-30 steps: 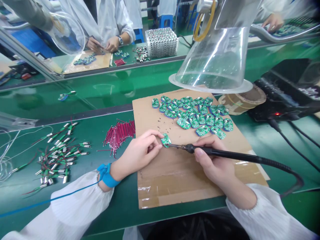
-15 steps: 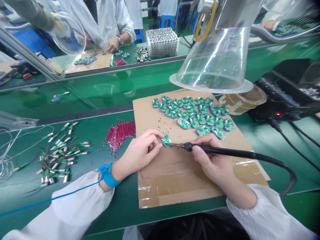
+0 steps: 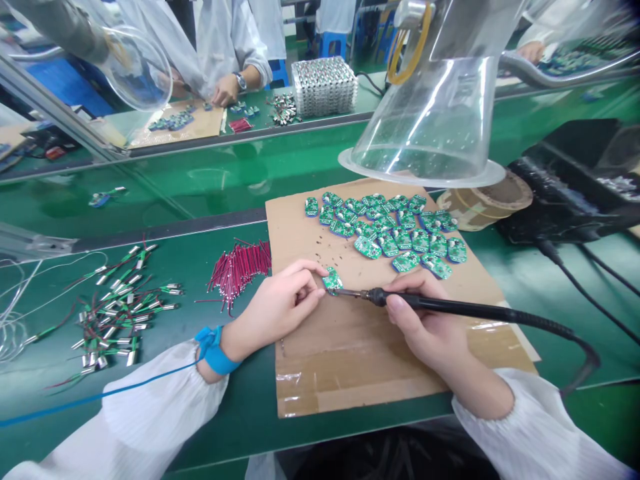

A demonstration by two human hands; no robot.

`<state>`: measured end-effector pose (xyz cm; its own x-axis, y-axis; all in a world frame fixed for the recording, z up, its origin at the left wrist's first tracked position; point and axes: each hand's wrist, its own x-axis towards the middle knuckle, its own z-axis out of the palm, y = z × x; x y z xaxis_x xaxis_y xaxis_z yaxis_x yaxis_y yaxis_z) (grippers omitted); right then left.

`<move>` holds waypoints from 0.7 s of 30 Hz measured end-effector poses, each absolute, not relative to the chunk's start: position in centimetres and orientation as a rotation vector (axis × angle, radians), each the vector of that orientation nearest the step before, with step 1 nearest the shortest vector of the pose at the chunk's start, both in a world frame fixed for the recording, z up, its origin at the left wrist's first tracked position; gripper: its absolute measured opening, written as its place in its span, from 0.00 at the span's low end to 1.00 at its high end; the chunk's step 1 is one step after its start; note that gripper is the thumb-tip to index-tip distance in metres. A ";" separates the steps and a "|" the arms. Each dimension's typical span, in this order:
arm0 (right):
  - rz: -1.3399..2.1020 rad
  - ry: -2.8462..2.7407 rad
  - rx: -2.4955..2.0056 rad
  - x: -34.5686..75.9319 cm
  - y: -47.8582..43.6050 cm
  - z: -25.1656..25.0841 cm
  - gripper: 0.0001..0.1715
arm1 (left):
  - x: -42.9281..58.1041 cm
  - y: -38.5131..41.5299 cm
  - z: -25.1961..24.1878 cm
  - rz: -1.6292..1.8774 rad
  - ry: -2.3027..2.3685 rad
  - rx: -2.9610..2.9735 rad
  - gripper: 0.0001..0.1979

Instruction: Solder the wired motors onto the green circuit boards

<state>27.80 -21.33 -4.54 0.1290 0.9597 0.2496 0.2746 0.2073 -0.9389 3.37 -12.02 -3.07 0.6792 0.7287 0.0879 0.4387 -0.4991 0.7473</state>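
Observation:
My left hand (image 3: 280, 307) is closed in a pinch, its fingertips holding a small green circuit board (image 3: 333, 280) down on the cardboard sheet (image 3: 350, 347). My right hand (image 3: 425, 327) grips a black soldering iron (image 3: 450, 307) like a pen, with its metal tip touching the board's right edge. A blue wrist strap (image 3: 215, 350) circles my left wrist. Several more green circuit boards (image 3: 390, 230) lie in a heap farther back on the cardboard.
Red wires (image 3: 240, 263) lie left of the cardboard, and green-wired metal parts (image 3: 120, 307) farther left. A clear fume hood (image 3: 430, 120) hangs above the boards. A tape roll (image 3: 485, 197) and a black soldering station (image 3: 570, 187) stand at right. Another person's hands (image 3: 225, 90) work across the belt.
The iron's tip shifted slightly along the board's edge. A small part on the far belt drifted left. The station's red light no longer shows.

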 end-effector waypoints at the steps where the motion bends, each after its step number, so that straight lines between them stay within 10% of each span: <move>1: 0.776 -1.377 -1.292 27.8 -21.3 -4.5 0.04 | 3.4 -12.0 -3.1 0.520 0.891 2.172 0.10; 21: 0.709 -1.192 -1.292 28.2 -21.5 -5.1 0.08 | 3.3 -11.9 -2.9 0.487 0.887 2.174 0.10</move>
<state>28.15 -21.51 -5.07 0.2940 0.9198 0.2598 0.2110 0.2027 -0.9562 3.29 -11.90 -2.85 0.6910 0.7196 0.0691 0.4449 -0.4987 0.7439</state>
